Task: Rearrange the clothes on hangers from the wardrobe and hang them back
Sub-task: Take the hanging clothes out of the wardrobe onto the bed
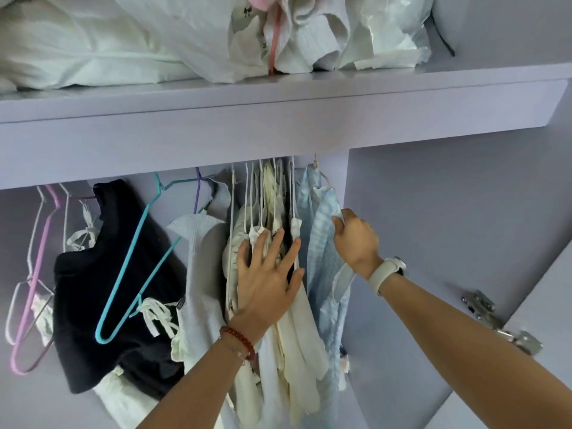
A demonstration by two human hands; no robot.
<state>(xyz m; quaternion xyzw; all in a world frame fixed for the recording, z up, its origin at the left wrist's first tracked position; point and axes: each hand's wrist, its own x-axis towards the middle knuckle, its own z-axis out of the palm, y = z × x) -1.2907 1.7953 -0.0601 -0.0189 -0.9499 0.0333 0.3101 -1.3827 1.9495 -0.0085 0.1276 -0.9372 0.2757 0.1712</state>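
While the left hand (266,286) lies flat on the bunch of cream clothes (278,305), fingers (272,246) straight and spread, the right hand (356,239) pinches the shoulder edge of the blue checked garment (322,258), fingers curled round the cloth.

Layout inside the lilac wardrobe (433,227):
- Cream clothes hang tightly packed on white hangers (247,205), middle of the rail area, just left of the blue garment.
- Blue garment is the rightmost item, next to the wardrobe's inner side wall, on its own hanger; hook visible at top.
- Left of the cream bunch: a pale ribbed top (201,274), tilted.
- Further left: a black garment (102,289) with a bare teal hanger (130,274) lying across its front, slanted.
- A purple hook (197,193) shows between the teal hanger and the ribbed top.
- Far left: pink hanger (34,292) and white wire hangers, bare, tilted.
- More white cloth below the black garment.

Rail itself hidden behind the shelf front.

Shelf (278,97) above holds piled white bedding and bags (154,38), with a pink strip hanging down at centre.

Left wrist wears a red bead bracelet (238,339); right wrist a white band (385,274). Metal hinge (501,320) on the open door, lower right.
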